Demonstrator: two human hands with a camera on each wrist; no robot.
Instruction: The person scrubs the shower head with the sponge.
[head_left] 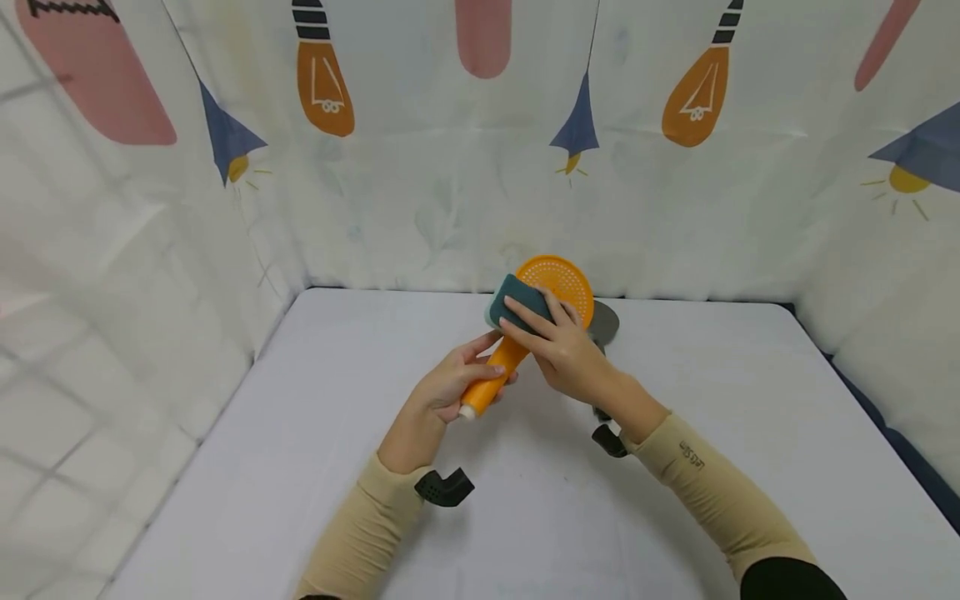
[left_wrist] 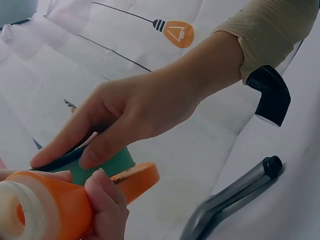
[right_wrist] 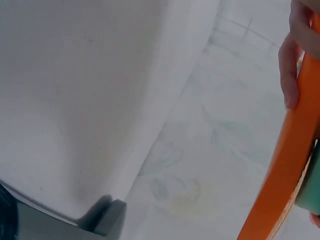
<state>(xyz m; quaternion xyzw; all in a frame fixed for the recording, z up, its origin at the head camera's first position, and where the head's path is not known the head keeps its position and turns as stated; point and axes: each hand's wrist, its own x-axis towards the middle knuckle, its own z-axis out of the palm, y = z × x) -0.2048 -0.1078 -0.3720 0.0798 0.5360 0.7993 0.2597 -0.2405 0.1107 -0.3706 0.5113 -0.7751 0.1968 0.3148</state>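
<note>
My left hand grips the handle of an orange shower head, its pale hollow end pointing toward me. The shower head is tilted up above the table, with its round perforated face at the top. In my right hand is a green sponge with a darker scouring side, held between fingers and thumb. The sponge lies against the shower head near the neck, as the left wrist view shows. Part of the perforated face is hidden behind the sponge and right hand.
A grey shower head with a dark handle lies on the white-covered table, partly behind my right hand and wrist. Printed fabric hangs along the back and sides. Black wrist pieces stick out from both sleeves.
</note>
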